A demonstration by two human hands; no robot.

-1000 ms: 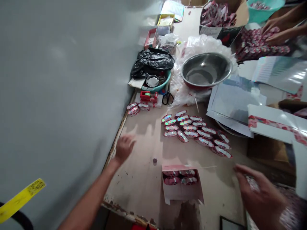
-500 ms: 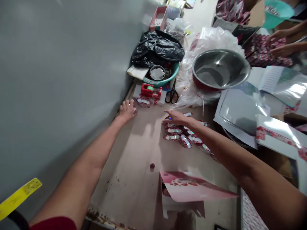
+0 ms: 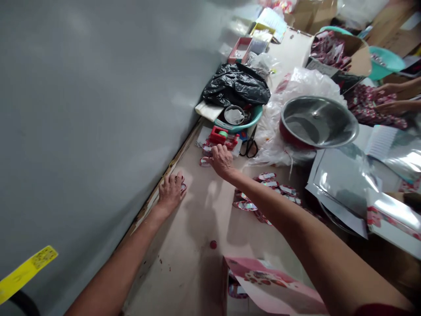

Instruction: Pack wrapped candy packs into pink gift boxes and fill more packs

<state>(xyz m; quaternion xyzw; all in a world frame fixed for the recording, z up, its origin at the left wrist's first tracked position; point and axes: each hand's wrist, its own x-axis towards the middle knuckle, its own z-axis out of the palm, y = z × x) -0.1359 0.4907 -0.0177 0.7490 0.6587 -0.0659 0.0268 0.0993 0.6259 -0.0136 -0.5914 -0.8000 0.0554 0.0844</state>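
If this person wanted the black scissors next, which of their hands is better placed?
Probably the right hand: it is near the red tape dispenser, close to the scissors. The left hand is farther away, with a small red-patterned item partly beneath it.

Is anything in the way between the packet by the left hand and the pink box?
Yes, a small red disc lies on the tabletop between the packet at the left hand and the pink box. Its flap also covers part of the opening.
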